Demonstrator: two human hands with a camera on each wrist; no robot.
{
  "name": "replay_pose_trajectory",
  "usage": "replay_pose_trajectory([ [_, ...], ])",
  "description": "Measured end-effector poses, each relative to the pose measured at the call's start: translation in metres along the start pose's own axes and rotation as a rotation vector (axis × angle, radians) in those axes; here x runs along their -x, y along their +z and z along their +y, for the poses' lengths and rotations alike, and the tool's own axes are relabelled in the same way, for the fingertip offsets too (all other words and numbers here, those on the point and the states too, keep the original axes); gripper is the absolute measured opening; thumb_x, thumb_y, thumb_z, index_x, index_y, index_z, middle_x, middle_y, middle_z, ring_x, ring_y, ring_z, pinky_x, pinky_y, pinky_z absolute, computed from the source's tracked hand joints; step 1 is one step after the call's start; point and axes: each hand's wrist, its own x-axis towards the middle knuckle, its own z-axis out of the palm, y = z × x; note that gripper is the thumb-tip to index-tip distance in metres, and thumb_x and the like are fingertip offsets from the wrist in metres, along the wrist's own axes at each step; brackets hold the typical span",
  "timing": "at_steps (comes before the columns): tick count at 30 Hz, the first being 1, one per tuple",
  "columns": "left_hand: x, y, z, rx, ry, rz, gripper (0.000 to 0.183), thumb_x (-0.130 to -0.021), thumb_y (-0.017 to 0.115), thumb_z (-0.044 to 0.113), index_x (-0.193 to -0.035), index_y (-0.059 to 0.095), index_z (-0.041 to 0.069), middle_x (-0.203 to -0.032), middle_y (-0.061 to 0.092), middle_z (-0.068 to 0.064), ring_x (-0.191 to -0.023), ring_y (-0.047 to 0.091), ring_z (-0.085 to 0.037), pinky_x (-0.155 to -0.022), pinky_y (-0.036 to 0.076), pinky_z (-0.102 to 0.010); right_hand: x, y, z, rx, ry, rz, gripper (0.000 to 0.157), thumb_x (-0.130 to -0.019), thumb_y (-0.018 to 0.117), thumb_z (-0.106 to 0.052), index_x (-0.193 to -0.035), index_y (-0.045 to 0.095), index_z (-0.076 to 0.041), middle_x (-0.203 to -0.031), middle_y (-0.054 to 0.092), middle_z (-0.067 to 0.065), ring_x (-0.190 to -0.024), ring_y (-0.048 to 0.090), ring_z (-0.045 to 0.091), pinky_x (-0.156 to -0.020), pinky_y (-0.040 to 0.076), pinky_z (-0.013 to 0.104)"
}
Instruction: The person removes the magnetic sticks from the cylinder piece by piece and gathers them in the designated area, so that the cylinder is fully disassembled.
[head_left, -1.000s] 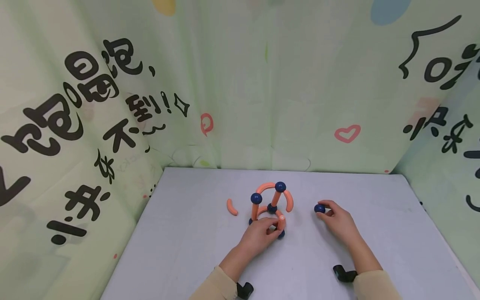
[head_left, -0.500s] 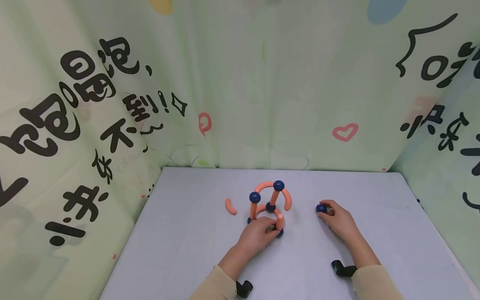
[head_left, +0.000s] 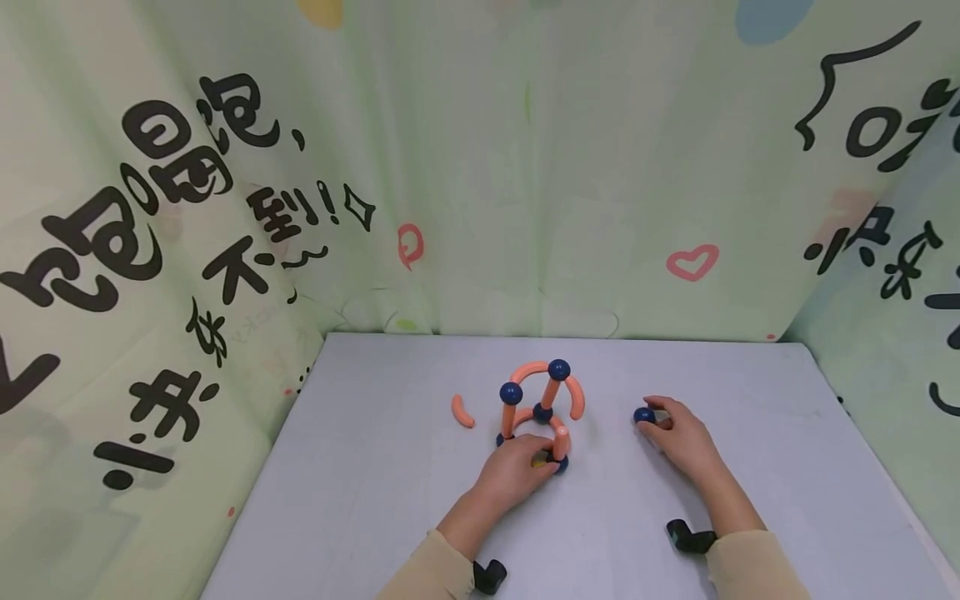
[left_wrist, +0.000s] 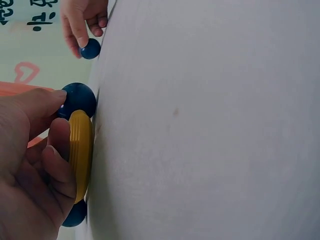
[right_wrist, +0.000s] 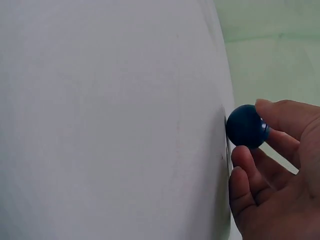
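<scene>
Two sleeves (head_left: 431,571) were nearest, in front of the frame (head_left: 542,412), each with a black clip (head_left: 489,577) by it. The left hand (head_left: 514,472) was at the front of the frame. Its thumb pressed the corner ball (left_wrist: 79,100) and its fingers curled by the yellow stick (left_wrist: 81,155), so it gripped the frame low down. That was a good spot, I think: a low hold should stop the frame from sliding. Squeezing too hard might pull the parts loose.

The right hand (head_left: 678,437) was well to the right of the frame, pinching a blue ball (head_left: 643,416). I could not tell if that ball touched the table (head_left: 360,500) under the frame. A round ball could slip, so a soft but sure pinch looked best.

At the frame's front right, a short post (head_left: 561,442) stood with nothing on top. At its back right, a curved stick (head_left: 576,398) hung with its low end free. Bumping either one could shake the frame, so slow, small moves seemed wise. A bent stick (head_left: 462,412) lay alone, left of the frame. Behind the frame hung a green cloth (head_left: 465,192) with black writing.
</scene>
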Motion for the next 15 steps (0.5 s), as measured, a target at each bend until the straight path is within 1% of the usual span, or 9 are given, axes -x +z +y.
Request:
replay_pose_trajectory([
  [3, 0.001, 0.000, 0.001, -0.010, 0.003, 0.007, 0.030, -0.091, 0.071, 0.038, -0.119, 0.070, 0.029, -0.110, 0.070, 0.013, -0.098, 0.062, -0.003, -0.086, 0.054, -0.024, 0.001, -0.003, -0.001, -0.005, 0.000, 0.039, 0.052, -0.097, 0.062, -0.028, -0.141, 0.048, -0.005, -0.138, 0.052, 0.022, -0.100, 0.059, 0.030, -0.069, 0.048, 0.030],
  [7, 0.001, 0.000, 0.002, -0.021, 0.006, 0.006, 0.031, -0.091, 0.071, 0.037, -0.120, 0.069, 0.029, -0.112, 0.070, 0.013, -0.102, 0.063, -0.004, -0.088, 0.054, -0.025, 0.006, -0.007, -0.008, -0.016, -0.005, 0.136, 0.045, -0.098, 0.059, -0.028, -0.137, 0.053, -0.006, -0.131, 0.055, 0.020, -0.096, 0.057, 0.027, -0.068, 0.046, 0.030],
  [10, 0.001, 0.000, 0.002, -0.022, -0.001, -0.001, 0.031, -0.091, 0.070, 0.038, -0.121, 0.068, 0.029, -0.113, 0.070, 0.013, -0.102, 0.063, -0.004, -0.088, 0.054, -0.025, 0.010, -0.011, -0.020, -0.030, -0.020, 0.199, 0.039, -0.100, 0.057, -0.029, -0.133, 0.057, -0.008, -0.127, 0.057, 0.016, -0.094, 0.055, 0.023, -0.070, 0.046, 0.029],
  [12, 0.001, 0.000, 0.002, -0.024, -0.005, -0.003, 0.032, -0.091, 0.070, 0.038, -0.121, 0.068, 0.029, -0.113, 0.070, 0.013, -0.102, 0.063, -0.004, -0.088, 0.054, -0.025, 0.014, -0.013, -0.030, -0.044, -0.032, 0.227, 0.036, -0.100, 0.056, -0.030, -0.130, 0.060, -0.010, -0.124, 0.060, 0.013, -0.093, 0.055, 0.020, -0.070, 0.046, 0.026],
  [15, 0.002, 0.000, 0.003, -0.028, -0.006, -0.004, 0.032, -0.090, 0.071, 0.038, -0.121, 0.068, 0.028, -0.111, 0.070, 0.013, -0.101, 0.064, -0.004, -0.087, 0.054, -0.025, 0.020, -0.014, -0.047, -0.077, -0.055, 0.222, 0.031, -0.101, 0.056, -0.030, -0.125, 0.064, -0.012, -0.116, 0.064, 0.009, -0.087, 0.054, 0.018, -0.066, 0.047, 0.022],
])
